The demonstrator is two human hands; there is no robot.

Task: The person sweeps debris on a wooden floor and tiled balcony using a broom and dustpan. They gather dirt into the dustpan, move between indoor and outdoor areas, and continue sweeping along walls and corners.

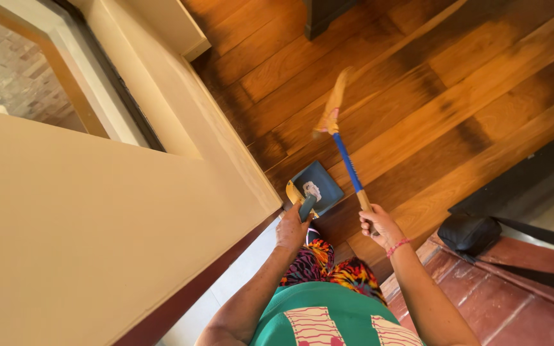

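My right hand (379, 224) grips the lower end of a broom (347, 160) with a blue-wrapped wooden handle; its straw head reaches out over the wooden floor (456, 83). A pink band circles that wrist. My left hand (293, 229) holds the handle of a dark dustpan (318, 186), which hangs over the floor beside the wall and carries a small pale clump of dirt. Both hands are close together, just ahead of my patterned skirt and green top.
A cream wall (97, 224) with a window opening (14, 70) fills the left side. A dark furniture leg (322, 16) stands at the top. A black bag (469, 232) lies on a red tiled step (508, 301) at the right, beside a dark mat (533, 173).
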